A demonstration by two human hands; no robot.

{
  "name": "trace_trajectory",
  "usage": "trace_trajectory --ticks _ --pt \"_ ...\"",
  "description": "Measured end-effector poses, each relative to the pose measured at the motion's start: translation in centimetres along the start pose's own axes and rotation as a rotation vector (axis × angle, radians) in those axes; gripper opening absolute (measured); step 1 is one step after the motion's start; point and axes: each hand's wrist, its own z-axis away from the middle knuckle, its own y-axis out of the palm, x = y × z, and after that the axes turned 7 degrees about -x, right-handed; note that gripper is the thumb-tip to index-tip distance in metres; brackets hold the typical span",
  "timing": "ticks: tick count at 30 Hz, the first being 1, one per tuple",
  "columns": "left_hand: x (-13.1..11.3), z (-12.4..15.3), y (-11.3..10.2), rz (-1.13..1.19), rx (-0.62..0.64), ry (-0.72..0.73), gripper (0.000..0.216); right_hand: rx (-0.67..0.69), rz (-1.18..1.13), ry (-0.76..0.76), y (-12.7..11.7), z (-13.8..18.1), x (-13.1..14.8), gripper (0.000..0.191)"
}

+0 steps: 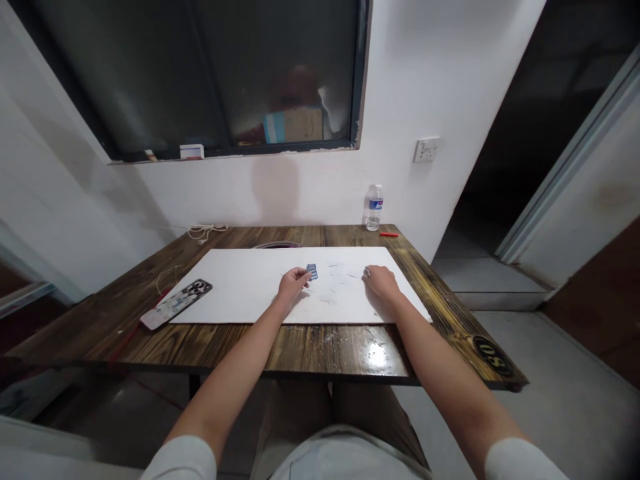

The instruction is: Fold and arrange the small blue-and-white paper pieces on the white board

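Note:
My left hand [293, 281] rests on a white board [240, 287] that lies on a dark wooden table [325, 347]. Its fingers are pinched on a small blue object [313, 271], too small to name. My right hand [380, 280] lies on the same board to the right, fingers curled down with the tips on the surface; whether it holds anything is hidden. Faint thin marks or small pieces [335, 283] lie on the board between the two hands.
A phone in a patterned case [176, 303] lies at the board's left edge. A water bottle [373, 207] and a red pen [389, 234] stand at the table's back right, a white cord [205, 231] at the back left. An open doorway lies to the right.

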Motion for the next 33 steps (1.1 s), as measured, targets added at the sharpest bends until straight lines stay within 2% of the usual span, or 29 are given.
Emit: trace_trajectory --ticks 5,13,19,23,27,33 --pt "0.0 0.0 0.0 -0.002 0.004 0.003 0.04 -0.017 0.034 -0.082 -0.3 0.2 0.4 0.032" --pt "-0.4 0.3 -0.1 -0.032 0.003 0.011 0.038 -0.029 0.021 -0.1 -0.9 0.3 0.7 0.035" --pt "-0.5 0.3 -0.2 -0.041 -0.001 0.004 0.039 -0.052 -0.02 -0.053 -1.3 0.5 0.5 0.027" --pt "-0.5 0.3 -0.2 -0.04 0.006 0.01 0.038 -0.123 -0.084 -0.035 -1.3 0.3 0.2 0.018" --pt "-0.5 0.4 -0.1 -0.04 0.021 0.014 0.037 -0.184 -0.298 -0.061 -0.8 -0.3 0.6 0.011" --pt "-0.4 0.6 0.0 -0.075 0.046 0.013 0.037 -0.193 -0.802 -0.266 0.1 -0.1 3.0 0.016"
